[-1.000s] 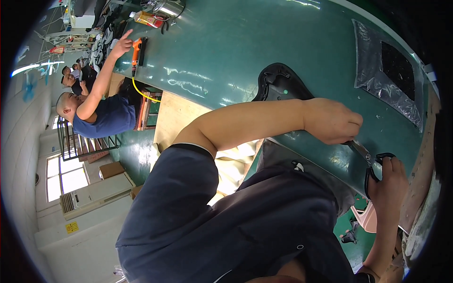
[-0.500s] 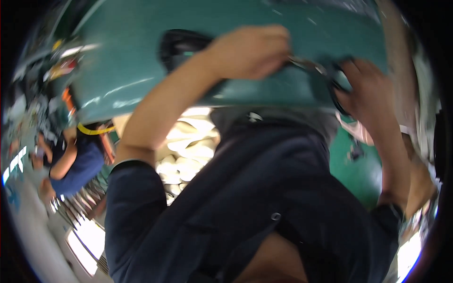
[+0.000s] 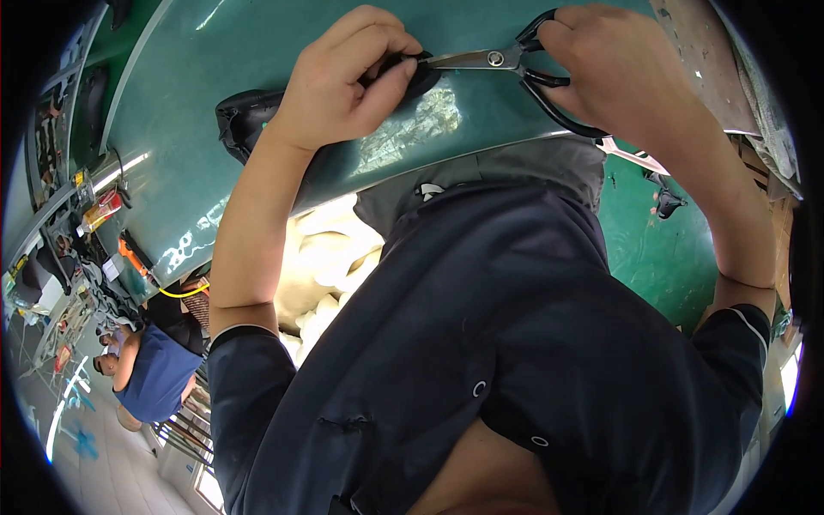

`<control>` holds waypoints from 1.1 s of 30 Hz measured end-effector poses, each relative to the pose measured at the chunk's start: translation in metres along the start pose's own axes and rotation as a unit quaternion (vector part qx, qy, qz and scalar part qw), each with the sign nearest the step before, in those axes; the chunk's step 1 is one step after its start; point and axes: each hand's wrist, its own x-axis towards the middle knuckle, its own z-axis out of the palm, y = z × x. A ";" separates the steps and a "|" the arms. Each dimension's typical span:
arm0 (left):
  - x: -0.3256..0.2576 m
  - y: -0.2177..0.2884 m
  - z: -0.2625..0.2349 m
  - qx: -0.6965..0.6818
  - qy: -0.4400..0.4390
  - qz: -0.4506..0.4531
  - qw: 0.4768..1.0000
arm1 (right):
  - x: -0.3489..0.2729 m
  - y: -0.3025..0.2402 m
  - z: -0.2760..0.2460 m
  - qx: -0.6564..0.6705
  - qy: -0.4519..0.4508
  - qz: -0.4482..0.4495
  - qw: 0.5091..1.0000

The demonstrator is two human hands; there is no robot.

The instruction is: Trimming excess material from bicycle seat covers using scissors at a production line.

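Note:
My left hand (image 3: 348, 81) is closed on a black, leather-like piece (image 3: 244, 120), pinching its right end between thumb and fingers. The rest of that piece lies on the green tabletop (image 3: 184, 142), partly hidden by my hand and wrist. A pair of scissors (image 3: 477, 60) with black loop handles is in my right hand (image 3: 618, 64). My fingers pass through the loops. The blades point left and their tips meet the black piece beside my left fingertips. How far the blades are apart, I cannot tell.
Cream-coloured rounded forms (image 3: 330, 257) sit below the table's near edge. At the left are an orange-handled tool (image 3: 135, 256), a yellow hose (image 3: 184, 293) and a bottle (image 3: 100, 212). Another person in blue (image 3: 159, 378) sits farther left. Grey cloth (image 3: 764, 129) hangs at the right.
The scissors have come up and left, with their blades now at the black piece. My left hand has shifted left. The view has also moved and is sharper.

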 end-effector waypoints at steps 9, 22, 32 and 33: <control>0.003 0.005 -0.010 -0.005 0.054 0.043 0.998 | -0.009 0.012 0.033 0.008 0.168 -0.008 0.986; 0.002 -0.007 0.006 0.060 0.021 0.105 0.992 | -0.028 0.012 0.027 0.020 0.191 0.038 0.981; 0.000 -0.005 -0.008 0.062 0.025 0.111 0.992 | -0.001 0.007 0.023 0.034 0.210 -0.006 0.977; 0.000 -0.004 -0.007 0.057 0.021 0.123 0.991 | 0.000 0.007 0.021 0.040 0.221 -0.010 0.974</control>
